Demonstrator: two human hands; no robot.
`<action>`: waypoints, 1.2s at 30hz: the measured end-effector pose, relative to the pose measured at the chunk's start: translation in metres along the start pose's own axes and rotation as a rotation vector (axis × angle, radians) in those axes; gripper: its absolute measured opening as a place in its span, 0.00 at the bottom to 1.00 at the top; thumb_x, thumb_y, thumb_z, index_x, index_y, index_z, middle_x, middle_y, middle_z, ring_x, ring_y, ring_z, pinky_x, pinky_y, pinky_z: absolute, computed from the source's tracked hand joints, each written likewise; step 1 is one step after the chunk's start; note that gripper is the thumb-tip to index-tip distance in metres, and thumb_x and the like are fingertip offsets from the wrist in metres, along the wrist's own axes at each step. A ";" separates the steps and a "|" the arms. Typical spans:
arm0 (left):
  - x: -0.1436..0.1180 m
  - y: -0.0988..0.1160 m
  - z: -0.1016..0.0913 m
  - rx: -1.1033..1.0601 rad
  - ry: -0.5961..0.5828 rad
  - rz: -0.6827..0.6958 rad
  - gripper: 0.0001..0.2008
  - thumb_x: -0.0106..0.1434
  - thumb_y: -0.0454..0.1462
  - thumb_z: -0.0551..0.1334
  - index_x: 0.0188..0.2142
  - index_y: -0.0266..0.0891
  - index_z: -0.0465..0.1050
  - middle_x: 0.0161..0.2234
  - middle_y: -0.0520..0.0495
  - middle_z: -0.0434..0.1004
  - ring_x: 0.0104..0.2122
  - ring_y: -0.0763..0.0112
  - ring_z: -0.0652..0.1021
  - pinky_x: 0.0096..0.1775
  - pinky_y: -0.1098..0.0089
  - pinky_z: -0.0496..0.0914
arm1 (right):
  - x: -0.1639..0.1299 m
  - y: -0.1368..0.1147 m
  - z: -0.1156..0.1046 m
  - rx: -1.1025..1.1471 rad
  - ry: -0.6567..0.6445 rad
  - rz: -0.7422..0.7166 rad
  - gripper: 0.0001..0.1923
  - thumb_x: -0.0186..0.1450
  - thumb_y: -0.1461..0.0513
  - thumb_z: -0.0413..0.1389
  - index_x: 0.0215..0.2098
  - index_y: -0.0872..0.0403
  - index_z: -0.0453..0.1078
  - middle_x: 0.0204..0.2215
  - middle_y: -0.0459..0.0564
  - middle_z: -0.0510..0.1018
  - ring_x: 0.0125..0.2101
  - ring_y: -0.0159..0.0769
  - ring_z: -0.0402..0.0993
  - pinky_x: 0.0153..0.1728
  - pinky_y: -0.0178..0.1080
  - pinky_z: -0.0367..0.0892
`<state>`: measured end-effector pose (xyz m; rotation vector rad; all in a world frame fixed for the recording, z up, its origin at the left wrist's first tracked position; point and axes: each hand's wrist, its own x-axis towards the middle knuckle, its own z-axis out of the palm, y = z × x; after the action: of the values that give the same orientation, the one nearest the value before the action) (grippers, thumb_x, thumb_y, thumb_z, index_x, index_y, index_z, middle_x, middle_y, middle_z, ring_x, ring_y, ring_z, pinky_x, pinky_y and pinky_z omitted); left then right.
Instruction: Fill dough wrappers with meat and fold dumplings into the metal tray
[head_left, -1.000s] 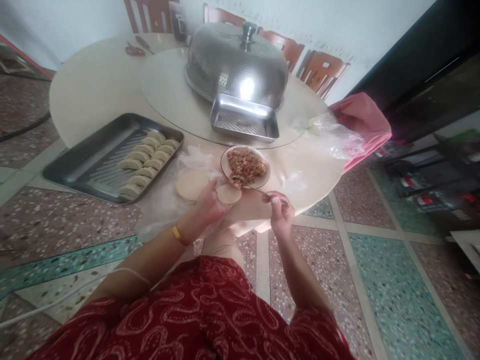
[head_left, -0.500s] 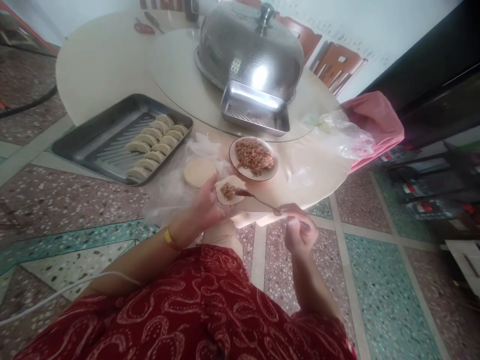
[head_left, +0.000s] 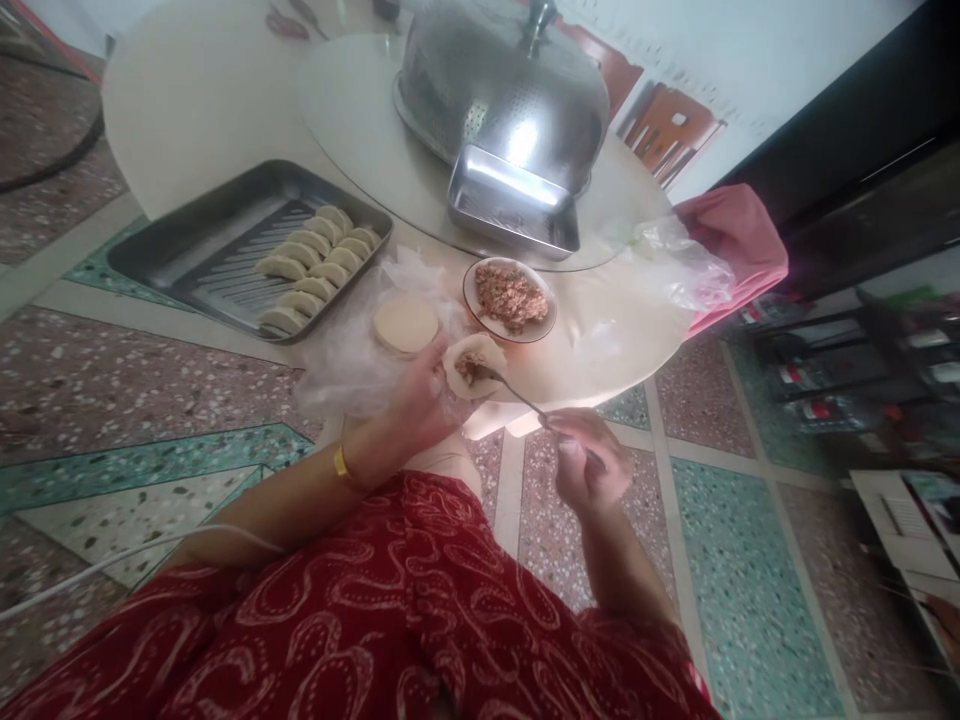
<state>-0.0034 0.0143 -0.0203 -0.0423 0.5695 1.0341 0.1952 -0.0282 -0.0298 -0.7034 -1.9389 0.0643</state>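
— What do the hands hold?
— The left hand (head_left: 420, 400) cups a round pale dough wrapper (head_left: 474, 364) off the near edge of the round cream tabletop (head_left: 210, 110); the right hand (head_left: 589, 465) pinches a thin metal spoon (head_left: 517, 392), its tip on the brown minced filling (head_left: 472, 368).
— Nearby?
— A shallow bowl of mince (head_left: 511, 298) sits by that edge.

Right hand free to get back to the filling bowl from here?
Probably yes. The right hand holds a spoon whose tip sits on the wrapper in the left hand; the filling bowl lies just beyond, uncovered, with nothing between.
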 end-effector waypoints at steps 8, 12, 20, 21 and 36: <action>-0.009 0.004 0.003 -0.056 -0.043 -0.014 0.27 0.73 0.47 0.47 0.59 0.29 0.67 0.41 0.37 0.81 0.43 0.57 0.80 0.47 0.60 0.73 | 0.001 -0.016 -0.014 -0.026 -0.043 -0.014 0.14 0.70 0.63 0.51 0.51 0.45 0.70 0.30 0.47 0.82 0.29 0.38 0.81 0.27 0.42 0.77; -0.012 0.003 0.005 -0.068 -0.066 -0.043 0.28 0.73 0.47 0.46 0.59 0.28 0.66 0.42 0.37 0.81 0.44 0.57 0.80 0.47 0.61 0.73 | -0.001 -0.016 -0.014 -0.021 -0.070 -0.012 0.14 0.69 0.64 0.52 0.51 0.48 0.71 0.31 0.50 0.83 0.31 0.40 0.81 0.28 0.44 0.76; -0.009 -0.001 0.004 -0.026 -0.050 -0.058 0.31 0.73 0.50 0.44 0.58 0.28 0.69 0.39 0.37 0.82 0.40 0.59 0.81 0.43 0.64 0.74 | 0.000 -0.015 -0.011 0.002 -0.033 0.043 0.15 0.69 0.64 0.52 0.51 0.46 0.71 0.32 0.48 0.83 0.31 0.38 0.81 0.27 0.42 0.76; -0.009 -0.001 0.003 -0.020 -0.044 -0.063 0.31 0.73 0.50 0.43 0.58 0.28 0.69 0.38 0.37 0.82 0.39 0.60 0.81 0.43 0.63 0.74 | -0.001 -0.014 -0.013 0.040 -0.025 0.071 0.15 0.69 0.64 0.52 0.51 0.45 0.71 0.32 0.48 0.82 0.31 0.39 0.81 0.27 0.42 0.76; -0.014 0.002 -0.004 0.117 -0.185 -0.149 0.35 0.72 0.53 0.42 0.52 0.24 0.73 0.36 0.33 0.82 0.38 0.56 0.81 0.45 0.62 0.73 | 0.023 -0.008 -0.024 0.172 -0.186 0.039 0.11 0.66 0.64 0.56 0.46 0.45 0.72 0.32 0.46 0.80 0.32 0.37 0.79 0.29 0.42 0.75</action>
<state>-0.0118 0.0025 -0.0163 0.1114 0.4504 0.8476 0.2047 -0.0288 0.0029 -0.6385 -2.0675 0.3272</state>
